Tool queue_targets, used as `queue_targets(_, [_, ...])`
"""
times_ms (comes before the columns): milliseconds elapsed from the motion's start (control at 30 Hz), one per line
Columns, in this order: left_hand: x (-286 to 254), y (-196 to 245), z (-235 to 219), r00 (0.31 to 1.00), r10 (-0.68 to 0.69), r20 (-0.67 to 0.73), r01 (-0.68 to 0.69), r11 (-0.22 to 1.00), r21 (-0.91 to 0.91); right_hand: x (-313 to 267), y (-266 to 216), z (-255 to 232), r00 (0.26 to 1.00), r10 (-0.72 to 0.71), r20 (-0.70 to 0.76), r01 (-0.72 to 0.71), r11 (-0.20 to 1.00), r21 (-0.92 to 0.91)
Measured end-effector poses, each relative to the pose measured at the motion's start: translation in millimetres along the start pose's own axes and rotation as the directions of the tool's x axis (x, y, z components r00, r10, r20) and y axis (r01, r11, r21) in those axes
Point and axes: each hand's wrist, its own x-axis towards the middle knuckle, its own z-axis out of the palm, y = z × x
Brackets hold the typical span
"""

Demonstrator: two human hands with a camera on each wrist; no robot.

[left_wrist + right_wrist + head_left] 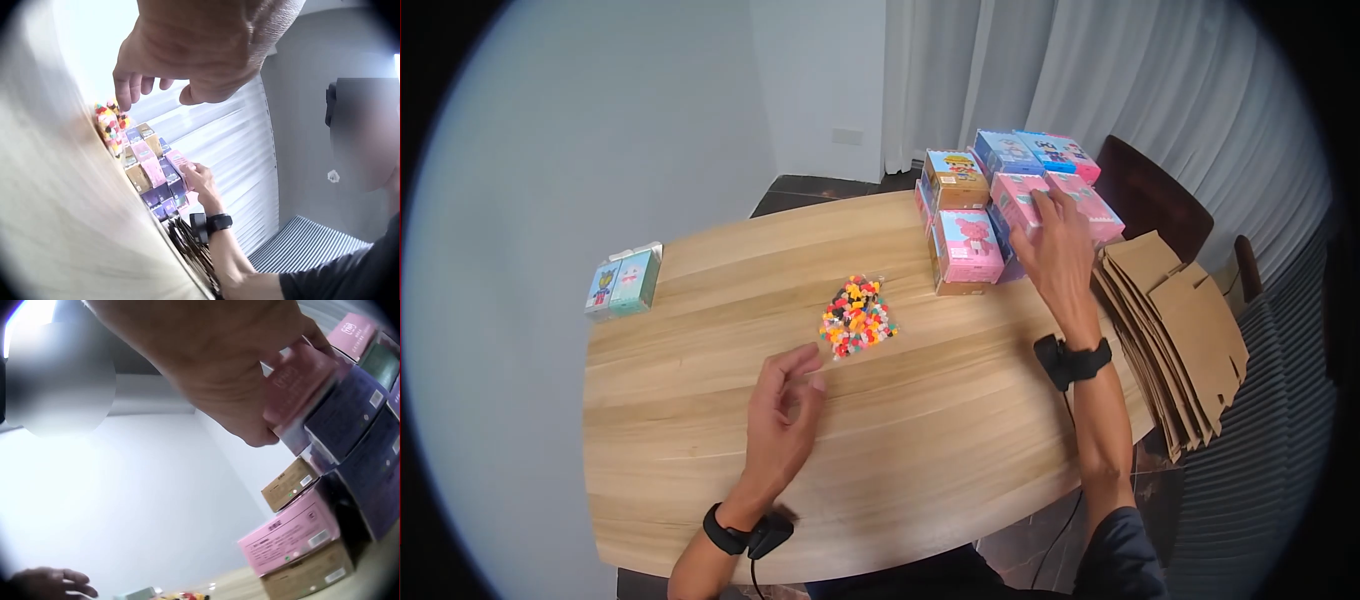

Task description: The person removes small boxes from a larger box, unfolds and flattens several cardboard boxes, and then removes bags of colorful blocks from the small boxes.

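At the far right of the table, my right hand [1060,260] grips a pink box [1012,198] on top of a stack of small toy boxes. In the right wrist view the thumb lies on the near side of this pink box [299,384] and the fingers reach over its far side. My left hand [785,425] hovers over the middle of the table, holding nothing, its fingers loosely bent. Just beyond its fingertips lies a clear bag of small colourful building pieces [857,318].
Two teal boxes [636,278] stand at the table's left edge. A brown box [956,180] and a pink bear box [972,250] belong to the stack's left side. Flattened cardboard sheets [1190,330] lean at the right edge, before a dark chair [1155,200].
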Motion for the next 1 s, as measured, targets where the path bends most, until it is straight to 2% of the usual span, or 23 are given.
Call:
queue_targets(33, [-2.8, 2.7, 0.3, 0.999, -0.032, 0.034, 0.034, 0.997, -0.074, -3.9, -13.7, -11.9, 1.000, -0.006, -0.002, 0.006, 1.000, 0.000])
queue_targets(100, [-3.6, 7.2, 3.0, 0.998, -0.060, 0.034, 0.064, 0.986, -0.154, -25.3, -57.3, -41.8, 0.924, -0.242, -0.297, 0.287, 0.951, 0.118])
queue_targets(167, [-4.1, 12.4, 4.3, 0.994, 0.016, 0.110, 0.057, 0.779, -0.624, -58.9, -100.1, -61.4, 0.890, -0.374, -0.260, 0.432, 0.874, 0.221])
queue_targets(200, [-7.0, 17.4, 5.6, 0.997, -0.009, 0.073, 0.052, 0.785, -0.618, -75.3, -115.3, -60.2, 0.852, -0.449, -0.269, 0.515, 0.811, 0.276])
queue_targets(267, [-11.6, 33.2, 5.4, 0.990, 0.005, 0.142, 0.090, 0.751, -0.654, -104.5, -144.2, -54.4, 0.808, -0.512, -0.291, 0.589, 0.716, 0.374])
queue_targets(300, [-14.9, 44.2, -0.7, 0.987, -0.115, 0.108, 0.152, 0.876, -0.457, -114.5, -157.7, -59.2, 0.821, -0.551, -0.151, 0.539, 0.657, 0.527])
queue_targets(333, [-14.7, 40.5, -8.5, 0.988, -0.126, 0.084, 0.151, 0.877, -0.457, -117.9, -166.9, -64.2, 0.801, -0.599, -0.015, 0.461, 0.600, 0.654])
queue_targets(400, [-7.7, 25.8, -24.7, 0.978, 0.187, 0.093, -0.171, 0.972, -0.162, -104.0, -168.0, -71.2, 0.794, -0.606, 0.044, 0.405, 0.583, 0.705])
queue_targets(433, [-2.9, 19.5, -39.2, 0.950, 0.253, 0.182, -0.261, 0.965, 0.019, -90.5, -169.8, -70.8, 0.850, -0.524, 0.058, 0.321, 0.602, 0.732])
queue_targets(467, [-1.7, 18.9, -41.3, 0.955, 0.242, 0.170, -0.248, 0.969, 0.016, -78.6, -171.3, -68.7, 0.898, -0.434, 0.076, 0.232, 0.612, 0.756])
queue_targets(500, [-0.7, 19.9, -45.0, 0.948, 0.185, 0.260, -0.202, 0.978, 0.042, -68.8, -172.1, -65.0, 0.845, -0.513, 0.150, 0.225, 0.595, 0.772])
queue_targets(533, [-1.2, 21.7, -50.9, 0.932, 0.125, 0.340, -0.162, 0.983, 0.081, -64.9, -174.7, -66.8, 0.839, -0.526, 0.139, 0.231, 0.575, 0.785])
queue_targets(567, [1.2, 13.5, -52.7, 0.907, 0.157, 0.391, -0.196, 0.979, 0.059, -60.2, -179.2, -69.8, 0.686, -0.640, 0.347, 0.107, 0.560, 0.821])
queue_targets(600, [0.9, 12.7, -53.8, 0.915, 0.149, 0.375, -0.192, 0.978, 0.081, -57.1, -183.6, -69.4, 0.468, -0.723, 0.509, -0.016, 0.568, 0.823])
queue_targets(633, [0.6, 12.4, -52.9, 0.934, 0.072, 0.349, -0.106, 0.991, 0.078, -66.5, -185.1, -55.8, 0.565, -0.725, 0.393, 0.074, 0.519, 0.851])
queue_targets(667, [0.5, 13.0, -50.6, 0.946, -0.004, 0.325, -0.020, 0.997, 0.069, -69.5, -188.2, -53.6, 0.562, -0.736, 0.379, 0.077, 0.502, 0.861])
queue_targets(700, [-0.3, 14.9, -46.2, 0.983, 0.048, 0.179, -0.059, 0.997, 0.058, -71.2, -191.1, -51.1, 0.663, -0.609, 0.435, -0.027, 0.561, 0.827])
queue_targets(733, [-1.9, 18.5, -41.9, 0.984, 0.048, 0.170, -0.060, 0.996, 0.069, -72.1, -194.1, -48.5, 0.740, -0.465, 0.486, -0.139, 0.601, 0.787])
queue_targets(767, [-4.4, 22.7, -36.8, 0.962, 0.256, 0.100, -0.274, 0.906, 0.321, -71.1, -196.6, -47.4, 0.790, -0.373, 0.486, -0.211, 0.579, 0.788])
queue_targets(800, [-6.8, 23.7, -31.2, 0.883, 0.460, 0.087, -0.426, 0.711, 0.559, -72.5, -199.5, -49.3, 0.789, -0.386, 0.477, -0.203, 0.569, 0.797])
queue_targets(867, [-9.2, 18.2, -28.7, 0.900, 0.432, 0.057, -0.398, 0.761, 0.513, -79.8, -204.5, -53.5, 0.849, -0.332, 0.411, -0.209, 0.504, 0.838])
queue_targets(933, [-5.4, 11.7, -31.7, 0.877, 0.477, 0.060, -0.413, 0.683, 0.602, -78.4, -199.3, -46.3, 0.833, -0.396, 0.386, -0.163, 0.491, 0.856])
queue_targets(1000, [-3.6, 13.4, -36.7, 0.872, 0.485, 0.063, -0.419, 0.674, 0.609, -73.5, -193.5, -45.3, 0.765, -0.385, 0.517, -0.349, 0.427, 0.834])
